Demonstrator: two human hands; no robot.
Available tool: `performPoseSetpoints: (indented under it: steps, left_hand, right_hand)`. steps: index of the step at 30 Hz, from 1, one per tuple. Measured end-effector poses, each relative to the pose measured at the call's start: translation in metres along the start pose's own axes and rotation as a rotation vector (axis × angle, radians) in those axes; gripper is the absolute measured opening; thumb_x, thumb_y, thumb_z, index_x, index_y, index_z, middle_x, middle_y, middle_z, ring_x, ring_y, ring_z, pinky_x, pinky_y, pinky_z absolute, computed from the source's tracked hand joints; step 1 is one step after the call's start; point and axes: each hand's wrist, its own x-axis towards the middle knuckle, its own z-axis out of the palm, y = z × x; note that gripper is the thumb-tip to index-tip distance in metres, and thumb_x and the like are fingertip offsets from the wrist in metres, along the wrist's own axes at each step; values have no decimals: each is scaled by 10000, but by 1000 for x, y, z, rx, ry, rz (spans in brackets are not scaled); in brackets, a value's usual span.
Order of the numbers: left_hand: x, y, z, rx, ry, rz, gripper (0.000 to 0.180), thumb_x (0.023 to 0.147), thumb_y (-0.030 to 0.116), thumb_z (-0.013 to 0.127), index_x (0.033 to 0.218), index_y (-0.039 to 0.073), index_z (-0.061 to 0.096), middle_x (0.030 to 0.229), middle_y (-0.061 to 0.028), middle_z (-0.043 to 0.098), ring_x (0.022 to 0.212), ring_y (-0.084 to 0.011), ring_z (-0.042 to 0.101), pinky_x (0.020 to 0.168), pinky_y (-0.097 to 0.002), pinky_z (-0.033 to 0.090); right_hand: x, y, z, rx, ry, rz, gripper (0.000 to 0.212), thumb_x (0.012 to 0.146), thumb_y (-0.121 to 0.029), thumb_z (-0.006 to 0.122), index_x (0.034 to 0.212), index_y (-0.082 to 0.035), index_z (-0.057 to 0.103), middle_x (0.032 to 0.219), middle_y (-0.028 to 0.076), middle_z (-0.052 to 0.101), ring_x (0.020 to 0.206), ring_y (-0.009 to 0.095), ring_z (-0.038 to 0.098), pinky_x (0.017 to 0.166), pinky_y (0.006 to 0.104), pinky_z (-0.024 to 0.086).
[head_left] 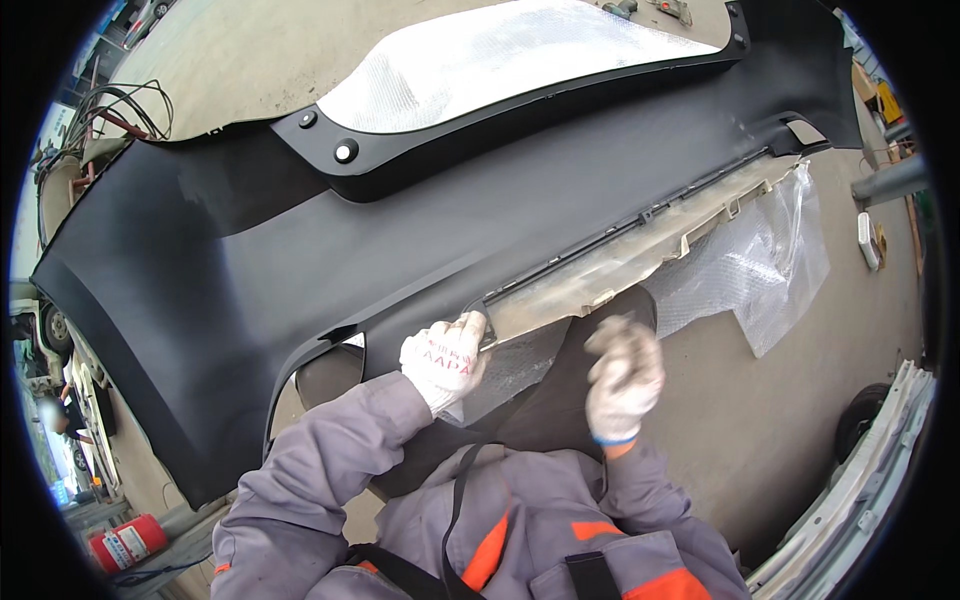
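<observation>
A large black car bumper (350, 235) lies across the view in front of me. My left hand (446, 360), in a white work glove, has its fingers closed around the bumper's near edge, at the left end of a pale trim strip (640, 258). The strip runs along that edge up to the right, with clip tabs on it. To the right of the strip's left end, my right hand (627, 380) is raised in a soiled white glove. Its fingers are smeared by motion, so I cannot tell whether they hold anything.
Bubble wrap (760, 265) hangs beneath the strip at right. A black curved panel with silvery wrap (520, 65) rests on the bumper's far side. Long metal parts (850, 490) stand at lower right, a red cylinder (128, 542) at lower left, cables (115, 105) at upper left.
</observation>
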Motion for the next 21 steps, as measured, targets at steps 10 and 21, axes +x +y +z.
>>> performPoseSetpoints:
  steps: [10,21]
  left_hand:
    - [1,-4,3,42,-13,55,457,847,310,753,1205,83,583,1034,-107,730,880,-301,704,682,-459,572]
    - [-1,-5,8,62,15,39,567,819,222,712,1347,71,571,1261,-124,693,1033,-298,683,772,-449,586]
  right_hand:
    - [-44,7,58,-287,-408,40,259,989,-279,706,947,-26,744,884,170,750,807,364,731,720,439,576]
    - [-58,14,77,189,-471,666,253,1072,-261,615,1075,-23,698,658,31,607,513,116,554,492,291,429]
